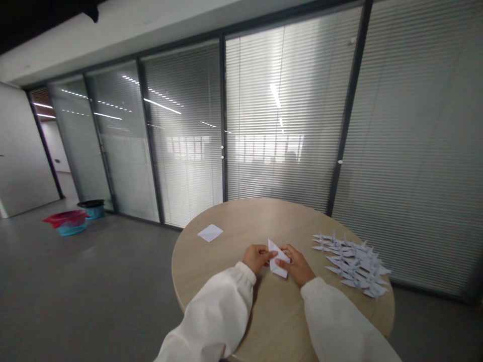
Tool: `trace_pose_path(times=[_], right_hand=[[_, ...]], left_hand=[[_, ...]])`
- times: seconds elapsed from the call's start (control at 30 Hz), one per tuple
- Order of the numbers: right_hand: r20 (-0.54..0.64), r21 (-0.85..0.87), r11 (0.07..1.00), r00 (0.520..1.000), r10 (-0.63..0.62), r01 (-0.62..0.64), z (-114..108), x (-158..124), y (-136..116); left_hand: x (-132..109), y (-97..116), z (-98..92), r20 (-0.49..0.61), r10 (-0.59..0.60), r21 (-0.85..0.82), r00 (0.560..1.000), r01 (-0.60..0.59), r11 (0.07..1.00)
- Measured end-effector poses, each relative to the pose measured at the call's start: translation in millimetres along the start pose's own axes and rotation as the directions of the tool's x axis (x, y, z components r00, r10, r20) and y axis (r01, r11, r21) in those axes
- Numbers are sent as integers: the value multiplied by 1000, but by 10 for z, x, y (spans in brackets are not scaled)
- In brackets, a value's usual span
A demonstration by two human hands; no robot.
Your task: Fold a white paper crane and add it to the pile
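A folded white paper piece (pixel 278 259) is pinched by the fingers (pixel 265 254) of the left hand (pixel 256 258) and right hand (pixel 297 265), over a round pale-wood bench (pixel 215 271), near a pile of white paper cranes (pixel 350 264).

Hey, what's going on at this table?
Someone is folding paper by hand. Their left hand and right hand hold a folded white paper just above a round wooden table. A heap of paper cranes lies to their right, and a flat square sheet lies farther ahead on the left.
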State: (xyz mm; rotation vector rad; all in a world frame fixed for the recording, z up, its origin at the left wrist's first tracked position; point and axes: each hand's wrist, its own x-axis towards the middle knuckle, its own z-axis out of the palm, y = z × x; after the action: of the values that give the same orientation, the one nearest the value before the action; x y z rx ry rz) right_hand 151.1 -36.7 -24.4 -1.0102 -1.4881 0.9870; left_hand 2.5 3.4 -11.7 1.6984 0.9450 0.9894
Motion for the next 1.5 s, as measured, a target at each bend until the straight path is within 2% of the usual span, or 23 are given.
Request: trace_pose_path(times=[0.33, 0.57, 0.93, 1.07, 1.17, 1.27, 1.37, 1.5], right_hand=[[-44, -39, 999, 999, -19, 17, -27, 26, 3], [-59, -72, 997, 998, -6, 2, -37, 26, 23], [9, -148, 988, 999, 44, -43, 0, 5, -34], [-20, -205, 978, 999, 34, -38, -17, 9, -27], [-48, -174, 985, 999, 13, -21, -30, 3, -47], [-53, -130, 991, 999, 11, -18, -33, -3, -71], [-51, -131, 991, 999, 16, -23, -27, -8, -78], [-56, -143, 989, 998, 25, -33, -14, -14, -80]], left_hand=[[6, 37, -12, -111, -3, -18, 994, 1, 1000], [48, -38, -12, -84, -10, 1, 996, 10, 1000], [43, -77, -38, -70, 97, 262, 993, -75, 962], [23, -23, -13, -53, 60, 165, 997, -50, 985], [18, -7, 8, -9, 36, 4, 999, -36, 999], [18, -13, 11, 16, 31, -87, 999, -30, 996], [14, -14, 2, 8, 39, -94, 999, -38, 995], [2, 3, -7, -19, 40, -18, 999, -41, 999]])
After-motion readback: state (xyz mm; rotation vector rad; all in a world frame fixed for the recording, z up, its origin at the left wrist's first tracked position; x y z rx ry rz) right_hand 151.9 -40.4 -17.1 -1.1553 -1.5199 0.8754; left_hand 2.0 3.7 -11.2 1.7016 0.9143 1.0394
